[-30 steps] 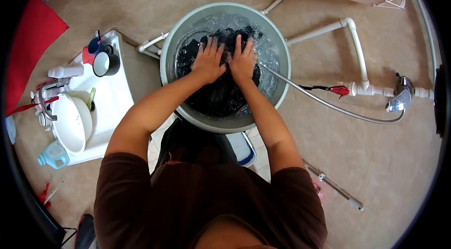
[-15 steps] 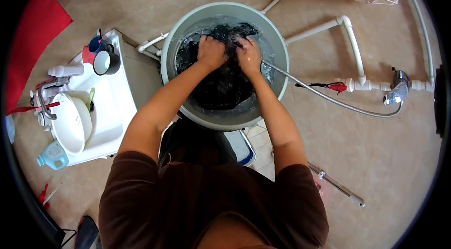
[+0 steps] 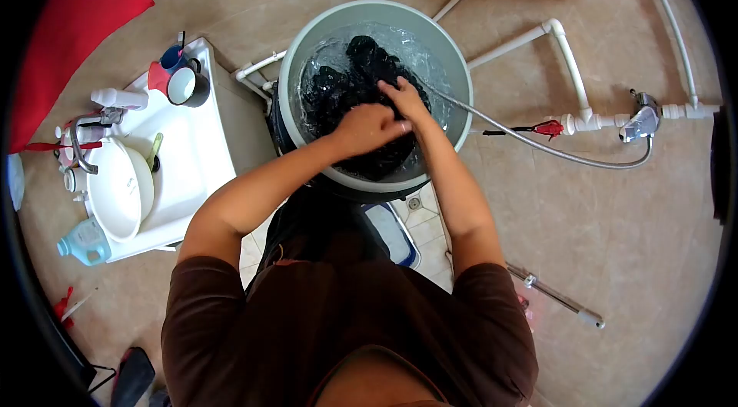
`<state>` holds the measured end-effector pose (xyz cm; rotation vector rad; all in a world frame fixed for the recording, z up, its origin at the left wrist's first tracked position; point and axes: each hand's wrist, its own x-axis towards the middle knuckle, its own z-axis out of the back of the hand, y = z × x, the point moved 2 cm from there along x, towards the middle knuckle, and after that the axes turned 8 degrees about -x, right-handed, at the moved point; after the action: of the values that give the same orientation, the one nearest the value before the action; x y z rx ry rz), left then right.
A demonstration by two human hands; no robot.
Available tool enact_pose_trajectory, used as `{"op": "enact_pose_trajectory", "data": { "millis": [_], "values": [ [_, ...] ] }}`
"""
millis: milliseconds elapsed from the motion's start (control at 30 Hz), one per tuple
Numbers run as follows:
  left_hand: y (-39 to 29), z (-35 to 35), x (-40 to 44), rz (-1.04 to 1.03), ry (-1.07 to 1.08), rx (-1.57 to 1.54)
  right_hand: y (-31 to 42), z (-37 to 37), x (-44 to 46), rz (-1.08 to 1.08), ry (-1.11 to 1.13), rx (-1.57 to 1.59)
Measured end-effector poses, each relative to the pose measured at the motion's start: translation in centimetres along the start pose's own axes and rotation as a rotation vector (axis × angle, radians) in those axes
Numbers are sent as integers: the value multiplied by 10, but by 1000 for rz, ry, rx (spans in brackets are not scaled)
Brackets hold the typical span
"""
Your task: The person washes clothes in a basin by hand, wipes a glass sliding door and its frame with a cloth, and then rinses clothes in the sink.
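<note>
Head view: a round grey-green plastic tub (image 3: pixel 458 61), smooth and thick-rimmed, encloses both hands. Well to the left of the left hand stands a glossy white sink (image 3: pixel 181 169), rectangular with rounded inner corners. Under and around the hands, inside the tub, lies dark wet cloth (image 3: pixel 338 96), bunched and wrinkled in clear, rippling water. Inside the sink, left of the left hand, a smooth white round basin (image 3: pixel 115 192) leans on its side. Right of the right hand, a ribbed metal hose (image 3: pixel 592 166) curves over the tub's rim into the water. Farther left than the basin, a pale blue plastic bottle (image 3: pixel 88 242) carries a label too small to read.

The left hand (image 3: pixel 367 129) is curled, its thumb pointing at the right wrist; whether it grips cloth cannot be told. Just beyond it, the right hand (image 3: pixel 403 97) is partly open over the cloth, fingers loosely spread, pointing up and leftward.
</note>
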<state>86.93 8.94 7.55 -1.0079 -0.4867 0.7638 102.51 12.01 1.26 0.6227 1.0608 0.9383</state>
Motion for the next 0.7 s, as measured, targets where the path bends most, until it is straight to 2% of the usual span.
{"op": "enact_pose_trajectory", "data": {
  "millis": [33,100,200,300,333,367,433,500,567,600,667,700],
  "values": [
    [5,12,1,233,-91,-128,3,6,-9,-54,58,156],
    [42,20,-1,431,-250,83,12,11,-30,-182,-68,202],
    [50,26,2,584,-174,150,36,21,-69,-131,24,279],
    [41,23,8,633,-297,129,46,35,-95,-50,-108,87],
    [48,21,13,634,-248,166,52,38,-97,121,-139,156],
    [61,18,18,636,-196,205,57,47,-106,240,-324,143],
    [70,22,24,614,-157,194,66,70,-106,216,-270,268],
    [69,33,36,558,-183,97,103,96,-131,66,-348,165],
    [46,72,66,393,-222,181,112,126,-125,284,-420,194],
    [26,91,75,363,-256,-15,117,143,-121,319,-465,188],
    [-34,132,89,315,-248,-359,166,169,-157,184,-556,22],
    [-79,150,85,221,-281,-420,174,186,-158,206,-561,72]
  ]
}}
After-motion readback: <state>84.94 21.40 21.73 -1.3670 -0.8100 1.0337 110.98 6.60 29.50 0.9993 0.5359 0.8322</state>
